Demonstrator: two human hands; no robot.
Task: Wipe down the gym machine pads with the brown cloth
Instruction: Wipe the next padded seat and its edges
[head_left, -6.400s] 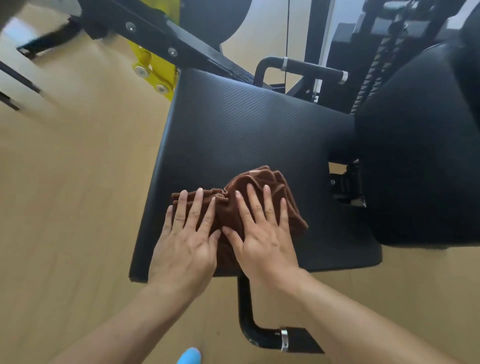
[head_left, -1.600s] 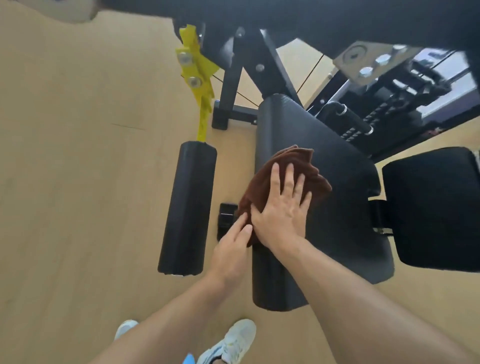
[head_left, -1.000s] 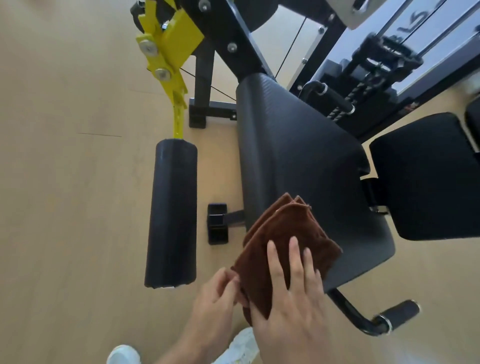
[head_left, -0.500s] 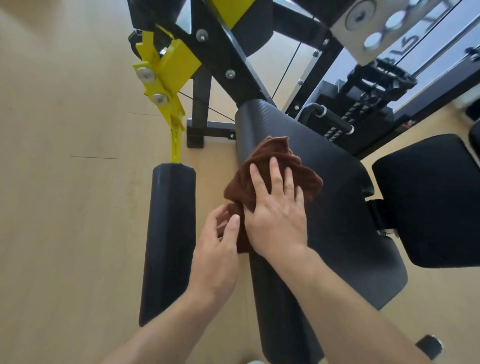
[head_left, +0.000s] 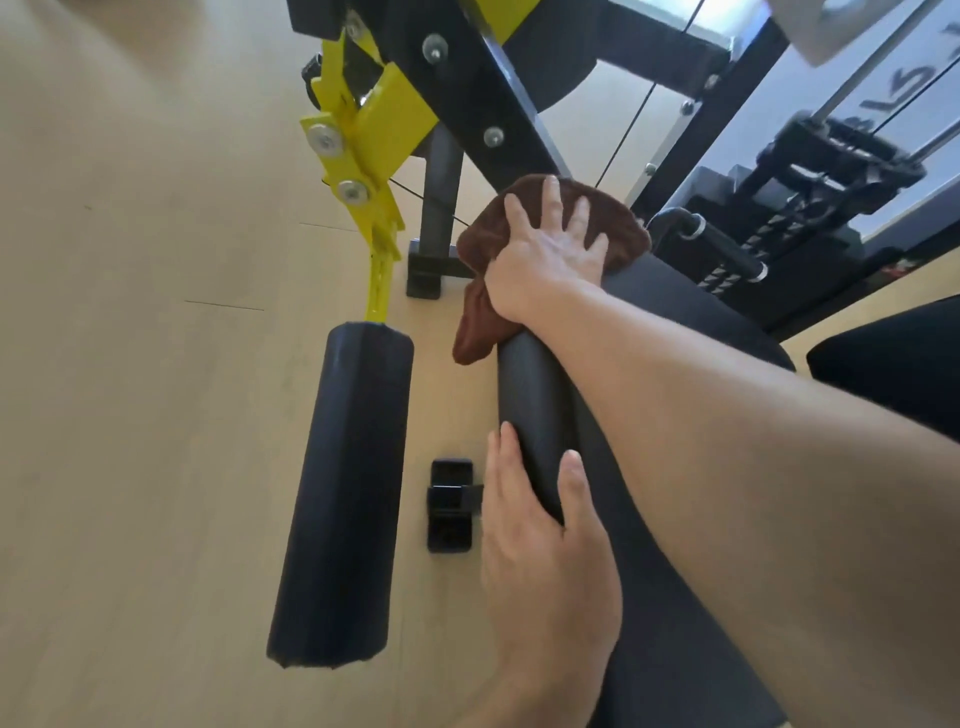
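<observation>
The brown cloth (head_left: 475, 317) lies bunched over the far end of the black seat pad (head_left: 535, 395), one corner hanging down its left side. My right hand (head_left: 545, 254) presses flat on the cloth with fingers spread. My left hand (head_left: 540, 551) rests on the pad's rounded left edge nearer to me, thumb on top and fingers wrapped over the side; it does not touch the cloth. A black roller pad (head_left: 345, 493) hangs on a yellow arm (head_left: 363, 156) to the left. A second black pad (head_left: 893, 358) shows at the right edge.
The black machine frame (head_left: 483, 104) with bolts rises just beyond the cloth. A black handle bar (head_left: 722, 249) and weight stack (head_left: 810, 176) stand to the right. A black foot bracket (head_left: 451, 506) sits on the light wooden floor (head_left: 130, 364) between the pads.
My right hand has pushed the cloth up to the far end of the seat pad. My left hand has let go of the cloth and now holds the pad's near edge.
</observation>
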